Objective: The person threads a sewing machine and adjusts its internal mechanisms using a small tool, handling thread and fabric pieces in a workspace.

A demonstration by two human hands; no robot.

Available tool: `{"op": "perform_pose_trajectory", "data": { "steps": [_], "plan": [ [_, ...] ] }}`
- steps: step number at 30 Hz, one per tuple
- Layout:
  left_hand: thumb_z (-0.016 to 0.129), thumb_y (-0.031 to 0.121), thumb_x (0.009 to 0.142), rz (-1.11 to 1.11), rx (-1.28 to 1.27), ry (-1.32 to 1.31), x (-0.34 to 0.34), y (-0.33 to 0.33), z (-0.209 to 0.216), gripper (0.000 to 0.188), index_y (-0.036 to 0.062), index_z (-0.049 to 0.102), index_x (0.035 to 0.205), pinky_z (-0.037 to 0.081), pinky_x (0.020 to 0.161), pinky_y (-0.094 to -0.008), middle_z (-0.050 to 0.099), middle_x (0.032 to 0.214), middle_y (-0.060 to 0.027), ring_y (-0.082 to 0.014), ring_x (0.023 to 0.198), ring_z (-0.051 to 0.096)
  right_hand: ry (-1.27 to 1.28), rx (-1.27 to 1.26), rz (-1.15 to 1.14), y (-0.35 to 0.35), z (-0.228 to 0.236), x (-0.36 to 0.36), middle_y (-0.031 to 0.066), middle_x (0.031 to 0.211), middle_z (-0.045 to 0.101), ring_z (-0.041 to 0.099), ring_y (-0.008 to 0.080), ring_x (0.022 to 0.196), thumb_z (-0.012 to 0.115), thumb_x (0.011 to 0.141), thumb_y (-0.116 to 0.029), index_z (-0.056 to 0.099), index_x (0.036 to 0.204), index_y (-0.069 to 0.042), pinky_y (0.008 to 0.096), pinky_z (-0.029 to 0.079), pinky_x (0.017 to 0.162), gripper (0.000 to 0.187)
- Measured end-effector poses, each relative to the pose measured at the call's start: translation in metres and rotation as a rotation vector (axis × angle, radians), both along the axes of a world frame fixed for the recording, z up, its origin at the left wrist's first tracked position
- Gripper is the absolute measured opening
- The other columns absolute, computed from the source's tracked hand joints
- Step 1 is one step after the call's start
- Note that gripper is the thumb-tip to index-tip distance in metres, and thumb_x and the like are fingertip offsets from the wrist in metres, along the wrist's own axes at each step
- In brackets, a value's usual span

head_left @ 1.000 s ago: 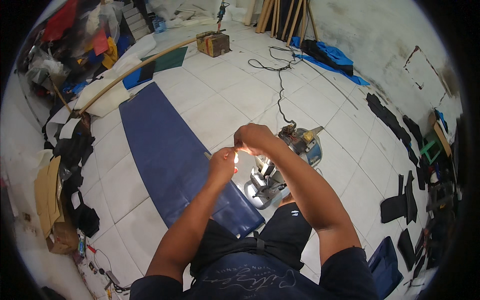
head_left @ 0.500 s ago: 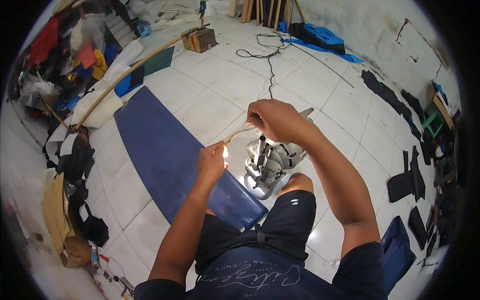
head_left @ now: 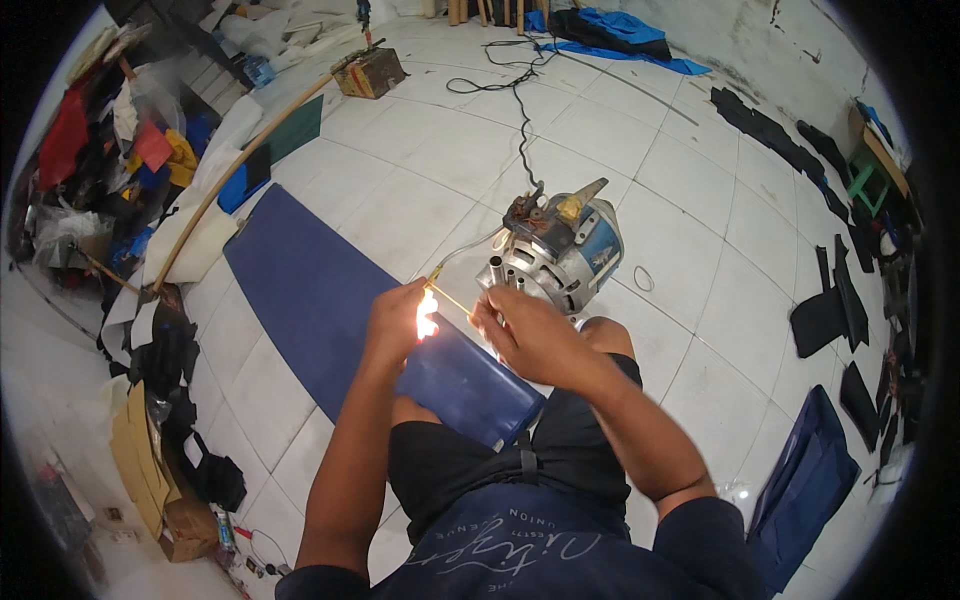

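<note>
A bright flame burns beside the fingers of my left hand, which is closed around the end of a thin cord; what feeds the flame is hidden in the hand. This cord runs back to a metal electric cutting machine with a blue motor housing, standing on the floor in front of me. Between my hands stretches a thin pale-yellow strand. Its right end sits in the pinched fingertips of my right hand, near the machine's front.
A long dark-blue padded panel lies on the tiles at left, under my left arm. A black cable trails from the machine toward the wall. A thin white loop lies right of the machine. Black fabric pieces lie farther right.
My right hand has come down and closer to my left, where it now pinches the strand's end. The flame shows larger. More of the machine is visible.
</note>
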State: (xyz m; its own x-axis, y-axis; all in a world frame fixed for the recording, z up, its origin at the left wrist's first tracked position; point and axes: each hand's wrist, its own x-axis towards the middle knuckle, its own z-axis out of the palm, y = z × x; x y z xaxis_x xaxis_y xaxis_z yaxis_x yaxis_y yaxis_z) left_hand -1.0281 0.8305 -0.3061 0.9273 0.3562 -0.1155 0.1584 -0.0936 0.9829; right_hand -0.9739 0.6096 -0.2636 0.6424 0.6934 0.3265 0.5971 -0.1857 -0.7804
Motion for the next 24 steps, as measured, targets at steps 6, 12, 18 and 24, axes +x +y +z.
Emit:
{"op": "perform_pose_trajectory", "data": {
  "steps": [6, 12, 18, 24],
  "plan": [
    [0.065, 0.017, 0.086, -0.051, -0.058, 0.087, 0.002, 0.003, -0.012, 0.028, 0.0006, 0.070, 0.108, 0.049, 0.070, -0.0244, 0.069, 0.096, -0.0045, -0.0110, 0.082, 0.063, 0.688, 0.261, 0.076, -0.001, -0.080, -0.026, 0.0058, 0.078, 0.059, 0.061, 0.0116, 0.067, 0.042, 0.102, -0.025, 0.051, 0.097, -0.005, 0.0300, 0.051, 0.058, 0.022],
    [0.053, 0.027, 0.096, 0.132, 0.126, 0.171, 0.000, -0.010, -0.003, 0.029, -0.0012, 0.057, 0.099, 0.045, 0.049, -0.0330, 0.059, 0.081, -0.0098, -0.0191, 0.064, 0.061, 0.723, 0.475, -0.018, 0.033, -0.144, -0.026, 0.0099, 0.084, 0.061, 0.061, 0.0156, 0.071, 0.042, 0.102, -0.017, 0.049, 0.108, -0.002, 0.0307, 0.055, 0.064, 0.017],
    [0.051, 0.023, 0.095, 0.079, 0.802, 0.225, -0.006, -0.026, 0.025, 0.023, -0.0002, 0.052, 0.093, 0.047, 0.066, -0.0478, 0.060, 0.085, -0.0207, -0.0392, 0.076, 0.061, 0.570, 0.476, -0.089, 0.052, -0.132, -0.027, 0.0095, 0.081, 0.062, 0.063, 0.0158, 0.068, 0.043, 0.103, -0.020, 0.049, 0.109, -0.003, 0.0314, 0.049, 0.061, 0.019],
    [0.044, 0.028, 0.097, 0.188, 0.982, 0.318, -0.007, -0.037, 0.000, 0.029, -0.0004, 0.052, 0.097, 0.045, 0.077, -0.0486, 0.060, 0.097, -0.0245, -0.0423, 0.090, 0.058, 0.692, 0.437, -0.142, 0.060, -0.135, -0.029, 0.0125, 0.087, 0.061, 0.061, 0.0196, 0.063, 0.044, 0.101, -0.020, 0.048, 0.109, -0.002, 0.0299, 0.048, 0.060, 0.019]
  ]
}}
